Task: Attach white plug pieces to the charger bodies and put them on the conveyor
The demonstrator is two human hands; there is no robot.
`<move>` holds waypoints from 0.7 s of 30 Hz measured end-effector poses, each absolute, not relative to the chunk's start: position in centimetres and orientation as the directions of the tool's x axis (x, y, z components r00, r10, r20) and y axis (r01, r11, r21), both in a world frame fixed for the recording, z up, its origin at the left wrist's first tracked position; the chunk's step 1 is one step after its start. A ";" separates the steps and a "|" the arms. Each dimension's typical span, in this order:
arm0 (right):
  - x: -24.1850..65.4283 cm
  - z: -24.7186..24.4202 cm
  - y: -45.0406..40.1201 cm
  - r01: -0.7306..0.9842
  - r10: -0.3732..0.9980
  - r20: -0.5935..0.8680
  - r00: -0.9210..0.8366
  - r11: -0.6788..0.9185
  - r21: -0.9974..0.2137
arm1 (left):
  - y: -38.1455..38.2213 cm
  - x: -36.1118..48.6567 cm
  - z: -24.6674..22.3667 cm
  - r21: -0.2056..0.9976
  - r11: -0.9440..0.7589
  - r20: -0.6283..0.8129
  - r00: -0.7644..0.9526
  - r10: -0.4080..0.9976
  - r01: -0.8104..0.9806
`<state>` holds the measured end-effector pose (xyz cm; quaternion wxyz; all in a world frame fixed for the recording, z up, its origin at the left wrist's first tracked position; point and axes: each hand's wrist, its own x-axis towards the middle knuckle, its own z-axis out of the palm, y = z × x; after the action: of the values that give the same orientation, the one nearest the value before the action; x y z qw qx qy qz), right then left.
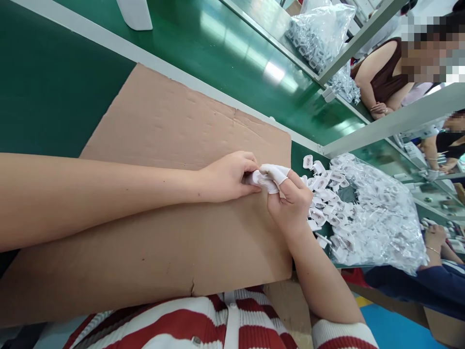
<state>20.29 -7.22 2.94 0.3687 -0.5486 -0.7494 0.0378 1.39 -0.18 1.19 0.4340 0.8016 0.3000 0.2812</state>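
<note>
Pinching a small white part (pixel 255 178), mostly hidden, between their fingers, the left hand (pixel 228 177) and right hand (pixel 290 194) meet over the cardboard (pixel 170 131), presumably to steady it; loose white pieces (pixel 320 182) lie beside them, seemingly for easy reach.

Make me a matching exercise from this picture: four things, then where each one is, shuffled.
1. Flat brown cardboard sheet
2. White tube-shaped finger covers
3. Loose white plastic parts
4. Small white plastic piece

A. Worn on the right hand
B. Under the left hand
C. Between the two hands
D. Beside the clear plastic bag

Pairs: 1-B; 2-A; 3-D; 4-C
</note>
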 end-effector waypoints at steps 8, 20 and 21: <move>20.0 3.1 -7.0 0.722 0.873 0.469 -0.134 0.410 -0.557 | 0.0 1.3 1.4 0.841 -0.506 0.261 0.675 0.690 0.191; 21.6 2.0 -6.1 0.701 0.930 0.360 -0.077 0.307 -0.643 | 0.2 1.1 1.0 0.547 -0.766 0.381 0.715 0.587 0.337; 21.6 1.9 -6.1 0.715 0.930 0.359 -0.076 0.302 -0.631 | 0.3 1.1 0.9 0.493 -0.796 0.393 0.727 0.563 0.351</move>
<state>21.56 -6.07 1.92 0.3668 -0.5723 -0.7186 0.1467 1.08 0.31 0.94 0.1965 0.9082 0.2516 0.2707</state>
